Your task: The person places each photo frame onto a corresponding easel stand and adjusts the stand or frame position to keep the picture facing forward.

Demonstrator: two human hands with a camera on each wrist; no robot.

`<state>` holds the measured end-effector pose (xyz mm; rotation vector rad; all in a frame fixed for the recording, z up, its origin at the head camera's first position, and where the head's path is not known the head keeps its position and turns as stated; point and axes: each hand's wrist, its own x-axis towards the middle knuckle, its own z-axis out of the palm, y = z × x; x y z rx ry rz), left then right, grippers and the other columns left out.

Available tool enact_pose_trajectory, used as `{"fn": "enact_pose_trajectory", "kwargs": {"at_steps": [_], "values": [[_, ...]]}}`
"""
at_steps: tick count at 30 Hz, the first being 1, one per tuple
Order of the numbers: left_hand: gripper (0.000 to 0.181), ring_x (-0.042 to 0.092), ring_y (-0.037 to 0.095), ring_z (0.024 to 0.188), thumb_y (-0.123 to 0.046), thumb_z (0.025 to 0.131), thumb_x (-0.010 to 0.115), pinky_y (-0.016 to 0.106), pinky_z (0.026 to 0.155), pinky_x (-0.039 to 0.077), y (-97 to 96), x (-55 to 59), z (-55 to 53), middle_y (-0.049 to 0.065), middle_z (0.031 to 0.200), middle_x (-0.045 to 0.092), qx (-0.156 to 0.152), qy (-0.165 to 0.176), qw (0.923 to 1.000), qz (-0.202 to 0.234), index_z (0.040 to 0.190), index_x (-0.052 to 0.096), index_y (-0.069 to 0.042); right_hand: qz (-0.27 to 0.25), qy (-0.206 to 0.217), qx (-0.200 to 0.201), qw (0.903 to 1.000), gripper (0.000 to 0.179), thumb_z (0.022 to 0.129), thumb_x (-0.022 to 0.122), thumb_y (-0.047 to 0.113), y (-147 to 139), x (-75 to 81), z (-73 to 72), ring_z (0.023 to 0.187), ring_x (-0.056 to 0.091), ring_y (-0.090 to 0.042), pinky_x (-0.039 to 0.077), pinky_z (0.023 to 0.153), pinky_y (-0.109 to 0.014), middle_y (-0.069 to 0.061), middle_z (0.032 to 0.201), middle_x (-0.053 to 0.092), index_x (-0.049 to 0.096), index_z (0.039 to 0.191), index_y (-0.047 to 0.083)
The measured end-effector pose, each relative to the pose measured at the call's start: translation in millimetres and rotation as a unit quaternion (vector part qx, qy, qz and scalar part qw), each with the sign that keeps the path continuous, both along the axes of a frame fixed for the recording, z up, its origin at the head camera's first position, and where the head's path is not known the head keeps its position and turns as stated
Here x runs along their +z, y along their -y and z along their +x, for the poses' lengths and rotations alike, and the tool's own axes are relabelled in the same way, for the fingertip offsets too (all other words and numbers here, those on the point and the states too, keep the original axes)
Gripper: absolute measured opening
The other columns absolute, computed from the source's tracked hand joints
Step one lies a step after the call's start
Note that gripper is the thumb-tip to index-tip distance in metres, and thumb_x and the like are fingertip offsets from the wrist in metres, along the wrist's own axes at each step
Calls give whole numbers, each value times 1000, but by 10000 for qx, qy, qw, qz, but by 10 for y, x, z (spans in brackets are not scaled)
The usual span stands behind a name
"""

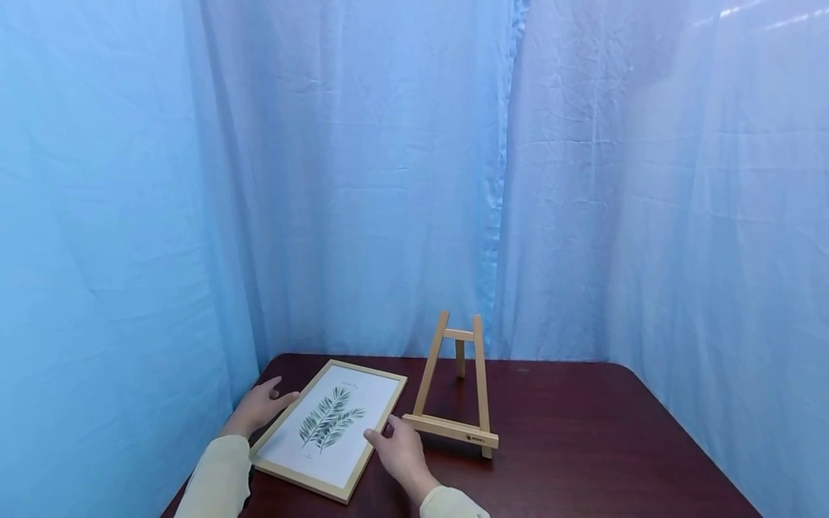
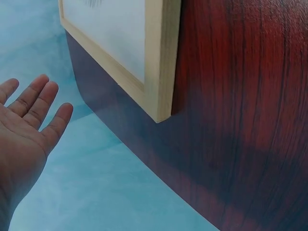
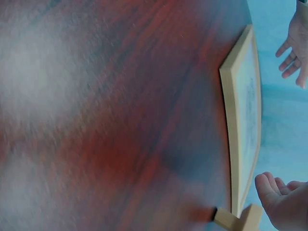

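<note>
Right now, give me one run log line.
left hand: empty, beside picture frame; right hand: empty, near frame's opposite edge; picture frame: face-up on table; easel: standing, bare

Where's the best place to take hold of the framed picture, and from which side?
Probably by both long sides of the framed picture, the left hand coming from the left, the right hand from the right. It lies face up, and its thick, straight wooden border should give fingers an edge. The easel stands close on the right, so leave room there.
</note>
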<state>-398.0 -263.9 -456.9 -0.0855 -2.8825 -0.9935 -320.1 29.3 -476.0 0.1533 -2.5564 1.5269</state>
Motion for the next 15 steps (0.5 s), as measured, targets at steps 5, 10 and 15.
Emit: {"fn": "enact_pose_trajectory", "kwargs": {"at_steps": [5, 10, 15], "values": [[84, 49, 54, 121, -46, 96, 61, 62, 98, 43, 47, -76, -9, 40, 132, 49, 29, 15, 10000, -19, 145, 32, 16, -152, 133, -134, 9997, 59, 88, 75, 34, 83, -85, 26, 113, 60, -40, 50, 90, -52, -26, 118, 65, 61, 126, -9], [85, 50, 53, 120, -48, 95, 61, 62, 97, 43, 88, -171, -38, 40, 130, 51, 102, 61, 9999, -23, 146, 33, 15, -133, 265, -321, 9990, 61, 88, 75, 34, 118, -145, 17, 110, 61, -39, 51, 90, -52, -26, 116, 65, 60, 126, -11], [85, 50, 54, 120, -47, 95, 62, 62, 98, 42, 113, -200, -3, 40, 129, 51, 122, 33, 9999, -15, 144, 34, 16, -116, 347, -554, 9978, 59, 87, 76, 30, 177, -186, 15, 107, 62, -36, 51, 89, -50, -25, 112, 66, 60, 125, -12]]}}
